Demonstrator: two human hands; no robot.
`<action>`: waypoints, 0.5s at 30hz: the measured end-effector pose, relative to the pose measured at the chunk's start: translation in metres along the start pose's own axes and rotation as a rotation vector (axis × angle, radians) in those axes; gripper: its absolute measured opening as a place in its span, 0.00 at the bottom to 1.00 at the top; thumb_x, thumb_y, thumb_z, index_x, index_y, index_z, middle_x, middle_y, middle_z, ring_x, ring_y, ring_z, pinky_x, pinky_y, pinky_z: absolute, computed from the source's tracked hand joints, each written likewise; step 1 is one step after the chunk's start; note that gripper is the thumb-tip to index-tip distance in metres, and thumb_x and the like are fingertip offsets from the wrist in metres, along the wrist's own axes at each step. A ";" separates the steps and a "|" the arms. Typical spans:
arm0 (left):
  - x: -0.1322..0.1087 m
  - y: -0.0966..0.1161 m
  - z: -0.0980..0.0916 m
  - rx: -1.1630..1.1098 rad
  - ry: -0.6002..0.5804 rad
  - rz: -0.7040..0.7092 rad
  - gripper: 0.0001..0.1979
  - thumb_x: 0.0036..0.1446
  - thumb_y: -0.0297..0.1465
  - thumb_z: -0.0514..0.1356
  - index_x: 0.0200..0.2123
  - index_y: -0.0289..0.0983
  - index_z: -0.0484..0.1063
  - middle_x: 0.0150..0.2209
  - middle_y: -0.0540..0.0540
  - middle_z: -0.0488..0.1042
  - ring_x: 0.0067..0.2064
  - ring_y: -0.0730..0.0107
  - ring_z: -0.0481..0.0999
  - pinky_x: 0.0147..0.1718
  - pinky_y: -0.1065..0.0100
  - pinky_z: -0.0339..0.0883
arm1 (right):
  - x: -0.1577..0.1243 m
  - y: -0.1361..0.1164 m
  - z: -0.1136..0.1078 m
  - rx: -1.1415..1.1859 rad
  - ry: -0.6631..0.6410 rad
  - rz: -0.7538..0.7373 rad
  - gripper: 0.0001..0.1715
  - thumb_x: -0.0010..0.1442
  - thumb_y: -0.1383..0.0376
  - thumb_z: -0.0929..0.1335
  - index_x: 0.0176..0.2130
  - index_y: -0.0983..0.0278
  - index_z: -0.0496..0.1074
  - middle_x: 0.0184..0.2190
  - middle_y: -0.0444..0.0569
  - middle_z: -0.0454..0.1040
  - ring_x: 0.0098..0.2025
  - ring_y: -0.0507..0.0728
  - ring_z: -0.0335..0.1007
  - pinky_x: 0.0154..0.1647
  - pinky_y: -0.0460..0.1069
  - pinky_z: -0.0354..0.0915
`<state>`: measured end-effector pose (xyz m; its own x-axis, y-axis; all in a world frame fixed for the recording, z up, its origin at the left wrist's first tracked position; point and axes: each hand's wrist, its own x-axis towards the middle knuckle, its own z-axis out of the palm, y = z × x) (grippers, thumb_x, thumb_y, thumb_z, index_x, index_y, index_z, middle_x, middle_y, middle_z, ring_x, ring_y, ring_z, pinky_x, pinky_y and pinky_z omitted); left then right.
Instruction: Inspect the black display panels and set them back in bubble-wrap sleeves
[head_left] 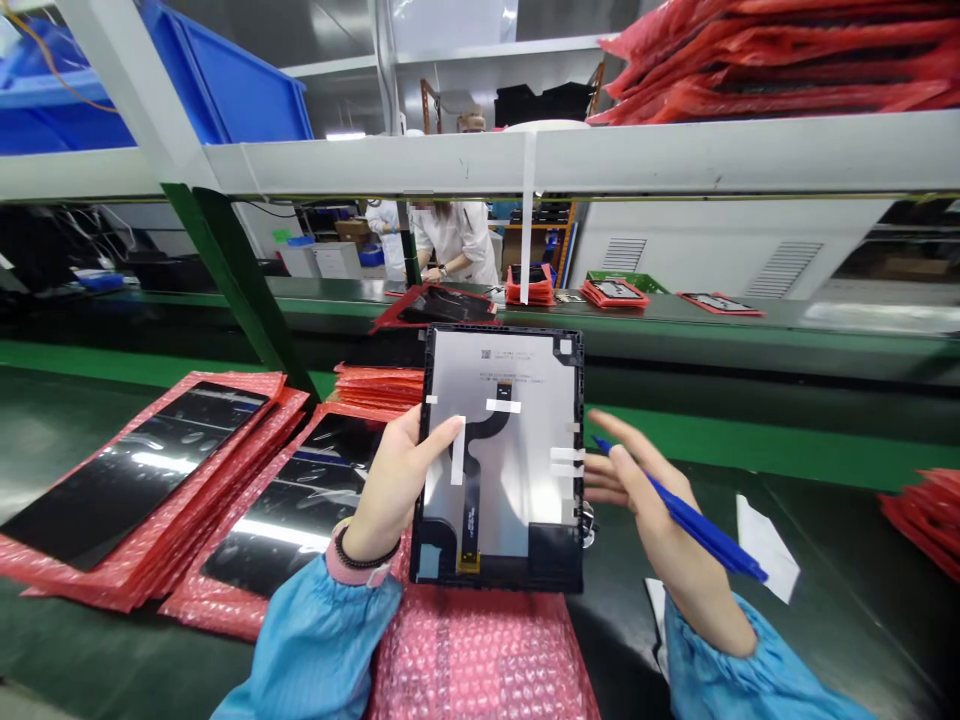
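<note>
L hand (386, 490) grips the display panel (517, 470) by its L edge: thumb lies flat across the grey back, other fingers wrap behind and are hidden, so a closed grip. Panel is upright, tilted twd the camera, back side showing, w/ a black flex cable (471, 480) running down the middle just R of the thumb tip and white tape strips (502, 406) over and around it. R hand (645, 500) sits just beside the panel's R edge, fingers (626, 440) stretched out and loosely spread; fingertips are near the edge tape, contact can't tell. A blue tool (705, 535) is held in that hand, tip poking out btw the fingers, shaft running back over the wrist. Pink bubble wrap (480, 650) lies below both hands. Bagged panels (127, 480) in red wrap are stacked on the green desk (825, 600) L of the L hand. A white paper slip (765, 545) lies on the desk just R of the R hand. Far behind the panel a co-worker (457, 240) in white leans at another desk.
</note>
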<state>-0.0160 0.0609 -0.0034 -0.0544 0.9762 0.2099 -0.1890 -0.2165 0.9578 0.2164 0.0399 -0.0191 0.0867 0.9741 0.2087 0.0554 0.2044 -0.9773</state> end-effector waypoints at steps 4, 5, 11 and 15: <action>-0.005 0.000 0.002 0.304 0.109 0.206 0.09 0.56 0.35 0.64 0.37 0.37 0.78 0.34 0.48 0.82 0.35 0.67 0.80 0.33 0.73 0.72 | 0.003 0.000 0.002 -0.028 0.174 -0.098 0.33 0.63 0.46 0.63 0.61 0.58 0.61 0.30 0.50 0.82 0.34 0.58 0.81 0.32 0.49 0.76; -0.007 -0.001 0.003 0.383 0.127 0.278 0.07 0.56 0.34 0.63 0.35 0.37 0.78 0.32 0.48 0.82 0.34 0.67 0.80 0.32 0.73 0.72 | 0.003 -0.001 0.003 0.017 0.152 -0.090 0.28 0.63 0.47 0.64 0.56 0.60 0.67 0.29 0.51 0.82 0.31 0.58 0.81 0.28 0.48 0.75; -0.010 -0.011 0.006 0.803 -0.235 1.040 0.17 0.60 0.21 0.56 0.52 0.33 0.72 0.43 0.41 0.81 0.44 0.63 0.81 0.44 0.68 0.76 | -0.005 -0.008 0.008 0.640 -0.357 0.216 0.32 0.53 0.43 0.70 0.51 0.57 0.73 0.56 0.55 0.73 0.50 0.65 0.76 0.41 0.58 0.75; -0.008 -0.011 0.008 0.997 -0.450 1.384 0.15 0.62 0.20 0.54 0.51 0.26 0.71 0.47 0.33 0.79 0.56 0.56 0.74 0.54 0.60 0.71 | -0.011 -0.013 0.008 0.787 -0.418 0.279 0.35 0.50 0.37 0.68 0.43 0.60 0.78 0.47 0.57 0.79 0.55 0.69 0.72 0.52 0.64 0.69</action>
<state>-0.0052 0.0553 -0.0138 0.6401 0.0641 0.7656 0.3826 -0.8907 -0.2453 0.2070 0.0276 -0.0089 -0.3782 0.9221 0.0820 -0.6164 -0.1847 -0.7654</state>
